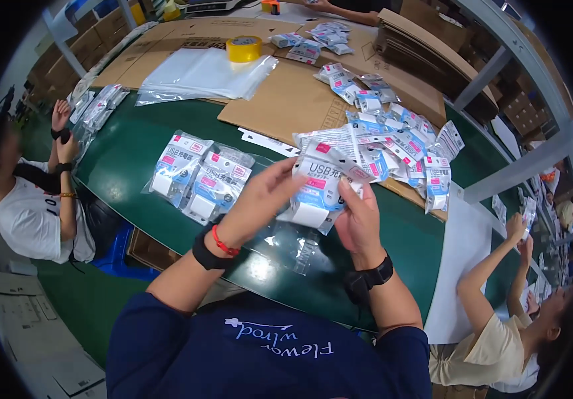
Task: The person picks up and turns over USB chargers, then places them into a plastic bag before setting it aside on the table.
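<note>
I hold a small clear-and-white charger packet (318,194) with a white block inside, tilted up above the table. My right hand (359,223) grips its right side with the thumb on the front. My left hand (260,199) pinches at its left edge. Left of my hands, two stacks of similar charger packets (216,179) lie side by side on the green table. Beneath my left forearm and the held packet a clear plastic bag (293,249) lies flat. To the right, a loose heap of charger packets (399,143) spreads over cardboard.
A roll of yellow tape (244,49) rests beside a pile of clear bags (200,73) on flat cardboard (273,110). Folded cartons (432,53) stand at the far right. Metal posts (526,159) rise on the right. Other people sit at left and right; another person's arm shows at the far side.
</note>
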### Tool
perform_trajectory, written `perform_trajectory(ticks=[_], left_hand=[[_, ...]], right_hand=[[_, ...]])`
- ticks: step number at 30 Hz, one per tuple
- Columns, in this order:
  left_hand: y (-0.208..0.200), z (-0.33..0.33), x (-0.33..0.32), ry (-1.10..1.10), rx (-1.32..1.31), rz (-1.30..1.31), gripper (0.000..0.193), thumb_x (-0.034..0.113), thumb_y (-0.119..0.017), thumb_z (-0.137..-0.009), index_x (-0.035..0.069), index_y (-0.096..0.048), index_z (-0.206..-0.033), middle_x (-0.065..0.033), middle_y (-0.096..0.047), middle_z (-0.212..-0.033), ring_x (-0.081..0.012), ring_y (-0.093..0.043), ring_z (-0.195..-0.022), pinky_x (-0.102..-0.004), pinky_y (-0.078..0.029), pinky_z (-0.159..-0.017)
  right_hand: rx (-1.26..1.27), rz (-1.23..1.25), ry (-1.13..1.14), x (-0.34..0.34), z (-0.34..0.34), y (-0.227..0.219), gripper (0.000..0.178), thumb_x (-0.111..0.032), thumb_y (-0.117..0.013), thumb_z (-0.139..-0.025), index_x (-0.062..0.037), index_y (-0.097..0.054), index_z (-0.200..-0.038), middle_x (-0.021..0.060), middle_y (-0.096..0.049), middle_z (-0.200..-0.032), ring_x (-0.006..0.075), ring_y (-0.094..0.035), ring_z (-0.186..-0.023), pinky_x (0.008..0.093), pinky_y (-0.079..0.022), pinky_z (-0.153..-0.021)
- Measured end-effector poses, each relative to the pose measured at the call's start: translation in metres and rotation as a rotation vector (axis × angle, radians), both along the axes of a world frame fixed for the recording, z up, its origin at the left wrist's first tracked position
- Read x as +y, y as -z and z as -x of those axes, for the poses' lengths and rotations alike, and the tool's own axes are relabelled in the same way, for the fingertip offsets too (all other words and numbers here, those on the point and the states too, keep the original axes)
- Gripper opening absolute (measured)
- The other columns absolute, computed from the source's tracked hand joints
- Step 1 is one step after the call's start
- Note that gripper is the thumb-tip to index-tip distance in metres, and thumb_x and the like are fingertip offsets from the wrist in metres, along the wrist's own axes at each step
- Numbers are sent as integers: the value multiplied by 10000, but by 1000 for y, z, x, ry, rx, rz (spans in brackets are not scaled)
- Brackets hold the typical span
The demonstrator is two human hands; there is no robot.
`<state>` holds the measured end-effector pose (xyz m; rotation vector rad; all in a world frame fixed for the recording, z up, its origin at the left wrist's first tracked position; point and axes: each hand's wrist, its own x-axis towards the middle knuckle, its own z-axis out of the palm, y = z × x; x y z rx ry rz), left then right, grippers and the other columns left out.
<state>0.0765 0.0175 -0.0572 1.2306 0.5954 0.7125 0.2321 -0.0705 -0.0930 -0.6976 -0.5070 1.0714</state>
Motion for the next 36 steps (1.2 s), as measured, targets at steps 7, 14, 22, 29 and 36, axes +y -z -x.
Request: perform_trajectory(ticks=[7, 14, 22, 29, 36], left_hand=[[41, -23, -18, -151, -380, -66, 435, 102, -569, -947, -35, -419, -1333, -87, -571, -1207, -92, -535, -1055, -252, -457, -886], [32, -8, -29, -60, -144, -345, 449, 94, -566, -947, -22, -424, -1357, -94, -642, -1121, -95, -588, -989, -255, -484, -846], [31, 0, -37, -109, -61, -408, 400, 212, -574, -939, -36, -498, -1243, -187, -663, -969, -229, -665, -864, -322, -499, -745], [33, 4, -38, -157, -110, -445, 375, 203, -571, -933, -32, -512, -1219, -221, -651, -972, -330, -660, -884, -352, -501, -757], [27, 8, -36, -200, -153, -432, 381, 184, -582, -923, -27, -517, -1232, -208, -652, -1006, -301, -659, -913, -347, -500, -769]], right_hand=[[-445, 181, 224, -3, 7, 4, 495, -76, -575, -938, 3, -380, -1387, 96, -528, -1250, 166, -521, -1121, 308, -429, -963], [-649, 35, 171, -9, -1, -16, 578, -104, -628, -902, -2, -366, -1407, 135, -493, -1310, 189, -513, -1148, 306, -395, -992], [-494, 17, 98, -11, 4, -7, 612, -164, -666, -886, -17, -377, -1405, 122, -560, -1225, 188, -564, -1080, 306, -436, -951], [-608, 117, 81, -14, -1, -1, 661, -181, -686, -872, 1, -350, -1411, 150, -536, -1262, 202, -556, -1105, 324, -426, -964], [-559, -18, 121, -21, 26, -7, 527, -72, -520, -960, 9, -299, -1431, 153, -439, -1395, 218, -455, -1251, 353, -329, -1064]])
